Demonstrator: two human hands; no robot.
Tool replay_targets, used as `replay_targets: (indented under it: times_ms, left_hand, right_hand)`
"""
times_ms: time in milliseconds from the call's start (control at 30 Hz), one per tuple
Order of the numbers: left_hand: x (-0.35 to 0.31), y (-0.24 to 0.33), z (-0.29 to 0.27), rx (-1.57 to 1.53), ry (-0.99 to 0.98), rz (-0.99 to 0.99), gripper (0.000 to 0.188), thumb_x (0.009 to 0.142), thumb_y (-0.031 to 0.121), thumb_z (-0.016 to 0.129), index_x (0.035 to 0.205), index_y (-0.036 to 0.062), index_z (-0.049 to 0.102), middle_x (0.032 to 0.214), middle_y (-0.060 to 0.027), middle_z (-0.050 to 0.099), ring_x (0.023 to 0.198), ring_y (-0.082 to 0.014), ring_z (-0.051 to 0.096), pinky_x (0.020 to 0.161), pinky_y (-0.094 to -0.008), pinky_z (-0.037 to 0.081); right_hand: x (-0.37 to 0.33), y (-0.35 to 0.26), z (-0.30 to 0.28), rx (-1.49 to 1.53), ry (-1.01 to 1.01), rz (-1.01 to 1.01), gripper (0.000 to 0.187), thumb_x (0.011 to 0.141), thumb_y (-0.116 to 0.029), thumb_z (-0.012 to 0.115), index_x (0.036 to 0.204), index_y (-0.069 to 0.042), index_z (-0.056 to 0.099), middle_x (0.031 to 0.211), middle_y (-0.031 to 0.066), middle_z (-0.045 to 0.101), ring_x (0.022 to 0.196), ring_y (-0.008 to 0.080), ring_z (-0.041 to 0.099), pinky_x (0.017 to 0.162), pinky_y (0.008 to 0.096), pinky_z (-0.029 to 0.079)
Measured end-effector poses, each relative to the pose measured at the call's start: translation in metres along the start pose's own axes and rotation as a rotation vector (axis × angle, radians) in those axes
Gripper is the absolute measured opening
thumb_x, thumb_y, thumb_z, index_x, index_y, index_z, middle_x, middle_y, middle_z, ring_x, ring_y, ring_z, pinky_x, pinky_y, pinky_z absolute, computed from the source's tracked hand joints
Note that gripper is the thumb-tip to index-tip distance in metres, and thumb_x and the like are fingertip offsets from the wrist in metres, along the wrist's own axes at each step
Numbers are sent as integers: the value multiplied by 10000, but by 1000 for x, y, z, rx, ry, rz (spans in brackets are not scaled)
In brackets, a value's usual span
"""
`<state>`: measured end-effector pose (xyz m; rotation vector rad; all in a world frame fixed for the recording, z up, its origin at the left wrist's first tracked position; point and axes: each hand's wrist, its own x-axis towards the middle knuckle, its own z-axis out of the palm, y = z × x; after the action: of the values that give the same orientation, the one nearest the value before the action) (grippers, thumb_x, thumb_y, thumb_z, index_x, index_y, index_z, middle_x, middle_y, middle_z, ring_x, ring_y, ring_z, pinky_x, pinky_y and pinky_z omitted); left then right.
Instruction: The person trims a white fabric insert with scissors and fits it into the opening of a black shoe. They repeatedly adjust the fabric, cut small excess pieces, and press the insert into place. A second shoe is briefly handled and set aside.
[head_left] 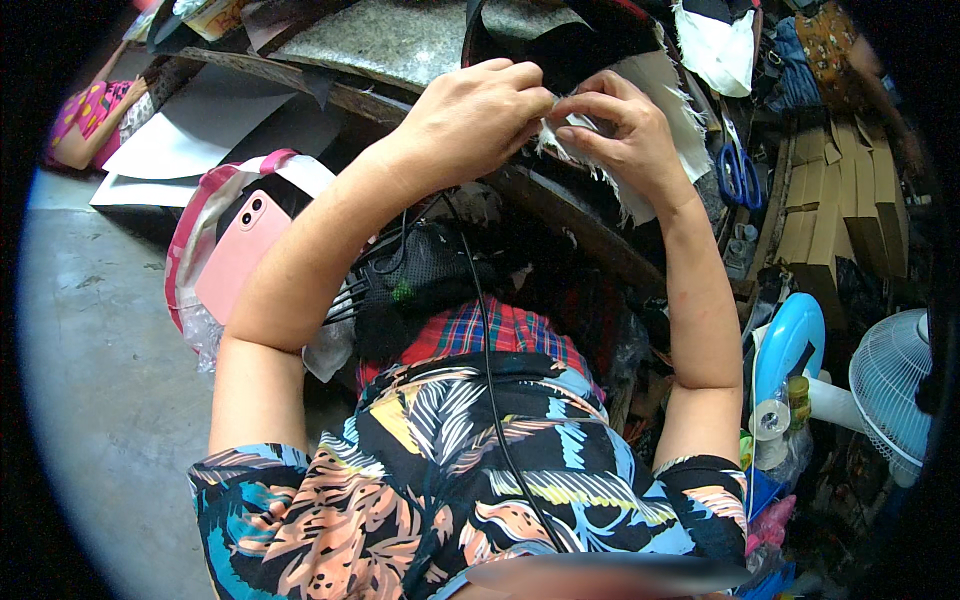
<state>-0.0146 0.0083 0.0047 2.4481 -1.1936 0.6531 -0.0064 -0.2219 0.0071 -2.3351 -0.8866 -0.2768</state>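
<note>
Both hands pinch a frayed piece of white fabric at the workbench edge: the left hand and right hand meet fingertip to fingertip, closed on the cloth. Black material lies just behind. Blue-handled scissors rest to the right, a pink phone in a bag lower left.

Left hand: your fingers curled, tips pinched together, knuckles up.
Right hand: your fingertips pinched, meeting the left.
Forearms: both raised, elbows bent.
</note>
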Motion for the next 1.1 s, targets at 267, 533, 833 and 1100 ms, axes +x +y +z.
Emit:
replay_targets:
  times_ms: [267,533,833,1100]
  left_hand:
    - [3,-1,-4,-56,-30,49,187,796,162,686,944,53,656,994,-97,566,910,-284,614,762,-391,532]
    - [-1,-14,-3,-190,73,-10,165,854,102,656,1019,89,665,1067,-95,609,880,-296,659,749,-376,542]
    - [9,-8,-5,48,-30,154,197,810,85,645,1007,92,652,972,-83,580,887,-287,641,747,-384,531]
    - [-8,-11,-13,-217,81,84,106,840,43,629,935,44,582,973,-101,522,797,-329,625,640,-407,511]
  right_hand:
    - [0,6,2,8,-39,-1,250,775,-137,778,1024,-124,757,980,35,622,906,166,632,782,304,553]
    - [1,3,0,-9,-62,19,264,756,-117,787,1018,-140,761,976,34,616,893,168,632,787,304,550]
    - [1,9,6,22,36,-17,239,728,-208,814,963,-195,771,889,34,628,815,215,629,726,346,521]
    - [0,4,0,106,-97,71,206,803,-102,774,1004,-80,736,998,32,617,907,142,630,831,285,542]
